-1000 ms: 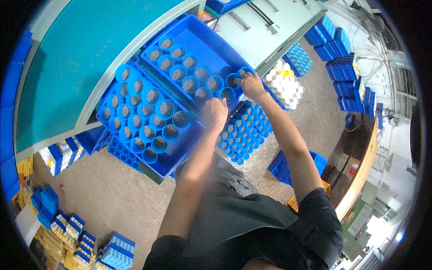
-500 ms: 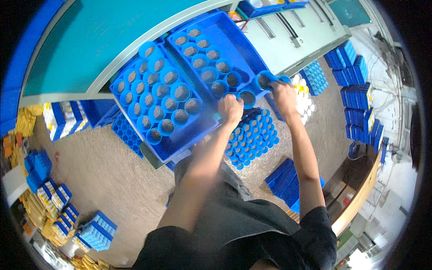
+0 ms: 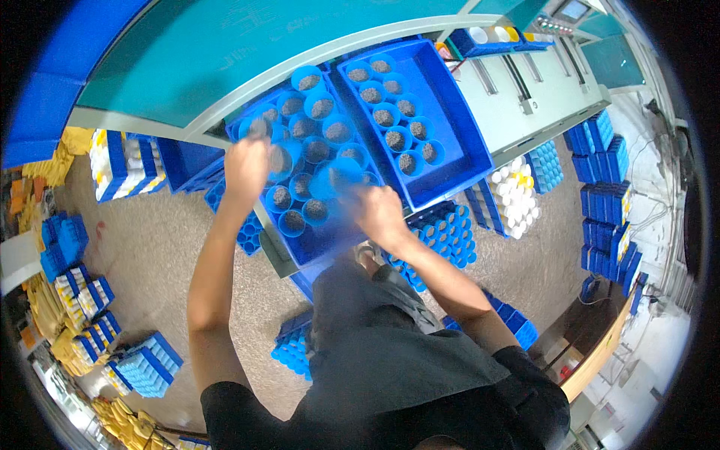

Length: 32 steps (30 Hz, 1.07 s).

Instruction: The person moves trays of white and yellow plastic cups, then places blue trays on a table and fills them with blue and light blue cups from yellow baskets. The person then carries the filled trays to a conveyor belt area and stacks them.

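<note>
Two blue trays stand side by side, the left tray (image 3: 330, 244) and the right tray (image 3: 461, 142). Both hold several round blue cups (image 3: 292, 221) filled with grey granular material. My left hand (image 3: 247, 169) is at the left edge of the left tray, its fingers closed at a motion-smeared filled cup (image 3: 280, 160). My right hand (image 3: 381, 214) is over the right side of the left tray, its fingers closed on a blurred blue cup (image 3: 337, 178). Blur hides the exact grip of both hands.
Beneath the trays stand stacked blue cups (image 3: 450, 236). White and yellow cups (image 3: 514, 195) fill a crate at the right. A pale machine bench (image 3: 499, 97) adjoins the right tray; a teal panel (image 3: 247, 52) rises behind. Blue crates (image 3: 150, 367) stand on the floor.
Both hands have moved left, from the right tray's near corner to the left tray, with blue cups. The cups that were at that corner are gone from there. The view has shifted.
</note>
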Available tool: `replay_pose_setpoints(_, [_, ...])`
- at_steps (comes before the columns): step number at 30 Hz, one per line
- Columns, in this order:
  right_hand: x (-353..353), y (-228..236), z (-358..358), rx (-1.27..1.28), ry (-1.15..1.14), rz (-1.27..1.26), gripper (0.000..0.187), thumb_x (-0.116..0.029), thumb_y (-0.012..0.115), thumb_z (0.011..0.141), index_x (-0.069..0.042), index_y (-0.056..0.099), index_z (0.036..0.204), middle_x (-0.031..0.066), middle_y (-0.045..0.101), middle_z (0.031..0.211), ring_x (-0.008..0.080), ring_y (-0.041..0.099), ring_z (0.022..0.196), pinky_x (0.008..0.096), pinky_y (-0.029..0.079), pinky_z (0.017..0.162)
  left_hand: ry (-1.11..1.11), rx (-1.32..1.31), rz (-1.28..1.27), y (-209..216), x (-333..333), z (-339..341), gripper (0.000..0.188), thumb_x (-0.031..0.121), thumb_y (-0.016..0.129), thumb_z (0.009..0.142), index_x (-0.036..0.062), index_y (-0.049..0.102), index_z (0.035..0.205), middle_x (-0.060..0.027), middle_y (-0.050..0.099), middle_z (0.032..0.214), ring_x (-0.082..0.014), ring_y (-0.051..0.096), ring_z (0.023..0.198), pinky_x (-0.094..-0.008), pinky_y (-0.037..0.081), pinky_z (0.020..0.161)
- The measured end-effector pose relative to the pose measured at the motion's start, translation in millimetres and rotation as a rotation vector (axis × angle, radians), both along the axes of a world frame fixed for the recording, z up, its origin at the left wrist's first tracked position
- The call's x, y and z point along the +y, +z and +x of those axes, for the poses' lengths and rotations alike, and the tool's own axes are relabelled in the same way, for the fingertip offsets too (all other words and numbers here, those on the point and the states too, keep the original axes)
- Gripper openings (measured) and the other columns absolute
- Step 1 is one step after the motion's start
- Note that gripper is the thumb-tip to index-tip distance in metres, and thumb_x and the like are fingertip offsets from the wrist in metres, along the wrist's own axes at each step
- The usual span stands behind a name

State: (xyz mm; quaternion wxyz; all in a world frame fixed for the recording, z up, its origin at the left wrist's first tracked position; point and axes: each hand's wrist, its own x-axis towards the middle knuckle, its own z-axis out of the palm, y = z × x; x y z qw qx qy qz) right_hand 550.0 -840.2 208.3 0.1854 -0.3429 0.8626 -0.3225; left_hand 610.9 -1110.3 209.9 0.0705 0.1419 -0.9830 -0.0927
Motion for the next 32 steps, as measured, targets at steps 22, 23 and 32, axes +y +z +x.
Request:
replay_pose_setpoints(22, [16.0, -13.1, 83.5, -0.023, 0.199, -0.235, 0.021, -0.015, 0.071, 0.090, -0.005, 0.070, 0.108, 0.0160, 0.073, 0.100, 0.0357, 0.071, 0.088, 0.0427, 0.056, 0.077, 0.403, 0.846, 0.245, -38.7, 43.4, 59.1, 0.012, 0.013, 0.072, 0.089, 0.0035, 0.074, 0.096, -0.0131, 0.071, 0.088, -0.0293, 0.068, 0.075, -0.0358, 0.053, 0.069])
replay_pose_setpoints(23, [27.7, -19.9, 99.9, -0.052, 0.233, -0.255, 0.020, -0.015, 0.071, 0.090, -0.005, 0.070, 0.107, 0.0162, 0.073, 0.100, 0.0355, 0.071, 0.088, 0.0426, 0.056, 0.077, 0.504, 0.817, 0.239, -45.5, 64.8, 100.7, 0.010, 0.010, 0.071, 0.089, 0.0022, 0.074, 0.095, -0.0137, 0.071, 0.088, -0.0268, 0.068, 0.075, -0.0345, 0.053, 0.070])
replay_pose_setpoints(32, [126.4, -176.2, 219.4, -0.327, 0.676, 0.197, 0.020, -0.016, 0.069, 0.088, -0.006, 0.069, 0.106, 0.0202, 0.070, 0.101, 0.0396, 0.067, 0.098, 0.0461, 0.054, 0.081, 1.335, 0.453, 0.407, -162.3, 333.4, 385.3, 0.016, 0.013, 0.070, 0.089, -0.0023, 0.071, 0.086, -0.0224, 0.066, 0.074, -0.0363, 0.067, 0.065, -0.0416, 0.052, 0.064])
